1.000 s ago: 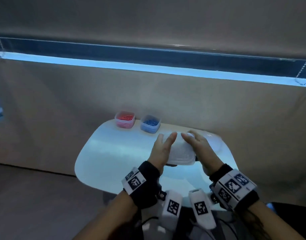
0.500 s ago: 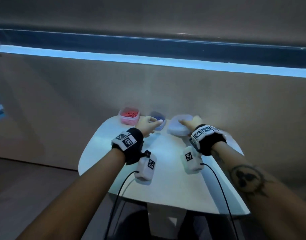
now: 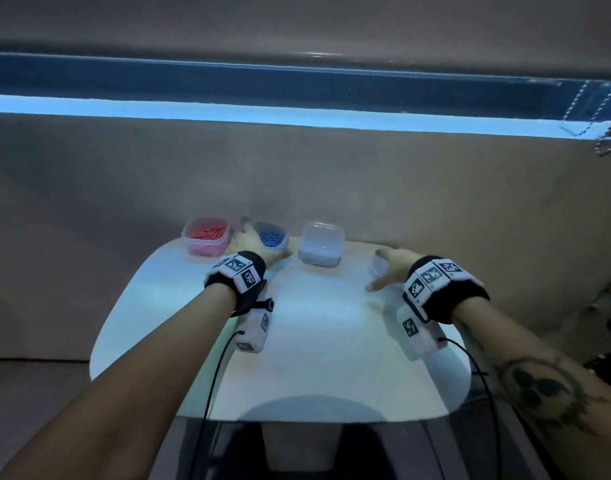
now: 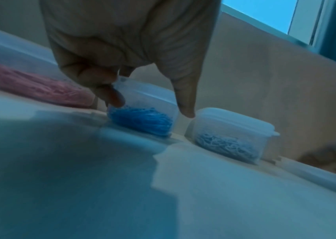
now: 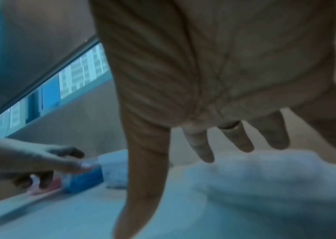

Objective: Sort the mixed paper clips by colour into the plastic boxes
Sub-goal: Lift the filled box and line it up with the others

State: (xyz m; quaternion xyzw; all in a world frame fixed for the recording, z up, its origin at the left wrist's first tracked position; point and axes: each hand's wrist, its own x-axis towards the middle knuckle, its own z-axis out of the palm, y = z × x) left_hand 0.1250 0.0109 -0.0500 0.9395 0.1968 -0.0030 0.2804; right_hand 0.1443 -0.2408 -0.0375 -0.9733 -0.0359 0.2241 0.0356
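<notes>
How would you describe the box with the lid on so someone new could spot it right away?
Look to the far edge of the white table, where three small plastic boxes stand in a row by the wall. The lidded box is the rightmost, beside the blue-clip box. It alone wears a cloudy lid and holds pale clips, while the pink-clip box and the blue one stand open.

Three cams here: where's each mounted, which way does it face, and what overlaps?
Head: worn on the head, looking forward and down at the white table; both forearms, left hand, right hand show.
Left wrist: low over the table, looking along the left hand's fingers at the blue clip box and the lidded box of white clips.
Right wrist: looking along the open right hand's palm.
Shared: the blue clip box appears in all three views.
</notes>
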